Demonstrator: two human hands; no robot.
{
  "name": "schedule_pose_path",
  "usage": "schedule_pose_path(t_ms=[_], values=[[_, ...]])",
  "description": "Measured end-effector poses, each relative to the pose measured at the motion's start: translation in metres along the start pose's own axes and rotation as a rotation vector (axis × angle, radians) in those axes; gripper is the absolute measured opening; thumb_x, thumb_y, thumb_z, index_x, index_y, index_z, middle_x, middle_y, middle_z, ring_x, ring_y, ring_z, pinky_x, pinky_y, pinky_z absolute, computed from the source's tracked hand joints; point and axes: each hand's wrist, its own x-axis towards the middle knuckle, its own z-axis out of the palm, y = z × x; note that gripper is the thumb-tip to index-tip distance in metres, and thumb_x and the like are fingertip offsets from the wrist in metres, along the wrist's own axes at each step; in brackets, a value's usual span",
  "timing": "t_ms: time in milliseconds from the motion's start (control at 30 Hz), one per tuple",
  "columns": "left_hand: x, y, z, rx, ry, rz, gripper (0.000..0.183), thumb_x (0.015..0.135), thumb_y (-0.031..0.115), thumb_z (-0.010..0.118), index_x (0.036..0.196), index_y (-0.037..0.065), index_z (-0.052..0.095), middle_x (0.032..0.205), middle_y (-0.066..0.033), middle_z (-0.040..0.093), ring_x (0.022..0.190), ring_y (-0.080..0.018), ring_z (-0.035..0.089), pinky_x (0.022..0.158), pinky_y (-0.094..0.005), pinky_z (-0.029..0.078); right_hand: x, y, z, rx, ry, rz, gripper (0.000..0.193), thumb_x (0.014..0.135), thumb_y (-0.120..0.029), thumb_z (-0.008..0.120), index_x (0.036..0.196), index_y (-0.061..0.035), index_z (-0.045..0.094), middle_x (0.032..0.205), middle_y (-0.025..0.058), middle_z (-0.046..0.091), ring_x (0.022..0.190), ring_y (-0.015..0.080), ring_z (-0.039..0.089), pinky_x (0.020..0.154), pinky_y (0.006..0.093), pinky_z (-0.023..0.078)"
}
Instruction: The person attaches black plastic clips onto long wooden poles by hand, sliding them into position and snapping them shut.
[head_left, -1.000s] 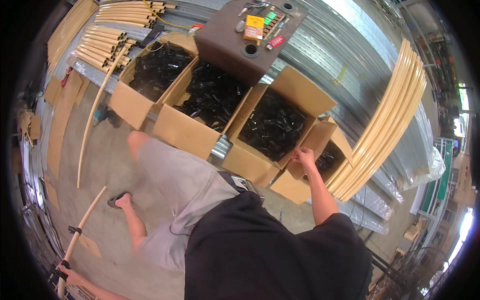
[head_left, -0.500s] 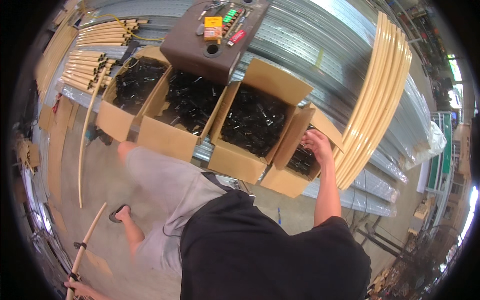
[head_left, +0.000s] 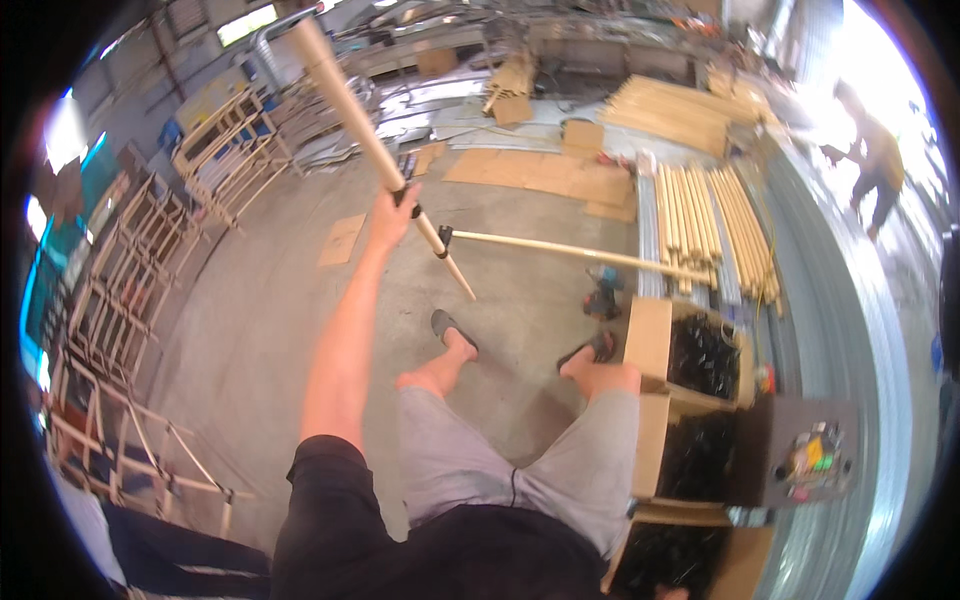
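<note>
A long beige pipe point(head_left: 345, 100) stands tilted in front of me, with my left hand point(head_left: 390, 215) closed around it near a black joint fitting point(head_left: 405, 198). Lower on the same pipe sits a second black fitting point(head_left: 443, 241). Another beige pipe point(head_left: 570, 250) reaches from near that fitting toward the bundles at the right; whether the two touch I cannot tell. At the bottom edge, a sliver of my right hand point(head_left: 672, 593) shows over an open carton point(head_left: 752, 560) of black parts point(head_left: 670, 555); its fingers are cut off from view.
More cartons of black parts point(head_left: 705, 355) line my right side, beside a brown box point(head_left: 775, 440) with small items on top. Beige pipe bundles point(head_left: 690, 215) lie beyond. Pipe frames point(head_left: 120, 300) stand left. Another person point(head_left: 870, 150) is far right; someone's dark-trousered leg point(head_left: 180, 545) shows lower left.
My view has swung left, so the cartons now lie along my right side. The left hand with its pipe has come up into the middle; the right hand has dropped to the bottom edge.
</note>
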Motion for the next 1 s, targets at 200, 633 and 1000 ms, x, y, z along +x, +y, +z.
schedule_pose_path(t_ms=[200, 633, 1000], values=[[0.001, 0.0, 0.01, 0.067, -0.01, -0.06, 0.046, 0.094, 0.03, 0.071, 0.119, 0.001, 0.047, 0.078, -0.0097, 0.06, 0.07, -0.0206, 0.06, 0.065, -0.0358, 0.049, 0.016, -0.035, 0.0, 0.231, 0.03, -0.023, 0.078, 0.081, -0.028, 0.08, 0.144, 0.0008, 0.045, 0.125, 0.0211, 0.062, 0.109, 0.0325, 0.063, 0.092, 0.0437, 0.055], [0.028, 0.006, 0.01, -0.003, 0.058, 0.021, 0.042, 0.092, 0.017, 0.068, 0.128, 0.008, 0.046, 0.086, -0.0086, 0.067, 0.077, -0.0211, 0.067, 0.069, -0.0361, 0.053, -0.061, -0.239, -0.043, 1.276, -0.441, -0.485, 0.054, 0.09, -0.005, 0.068, 0.14, 0.002, 0.048, 0.114, 0.018, 0.065, 0.099, 0.0296, 0.066, 0.085, 0.0388, 0.056], [0.074, -0.042, -0.028, -0.168, 0.181, -0.073, 0.04, 0.094, 0.014, 0.064, 0.129, 0.007, 0.047, 0.081, -0.0033, 0.061, 0.067, -0.0144, 0.062, 0.063, -0.0329, 0.052, -0.209, -0.576, 0.0, 1.294, -1.152, -1.142, 0.071, 0.075, -0.003, 0.07, 0.142, -0.002, 0.046, 0.134, 0.0146, 0.057, 0.111, 0.0285, 0.061, 0.099, 0.0413, 0.047]])
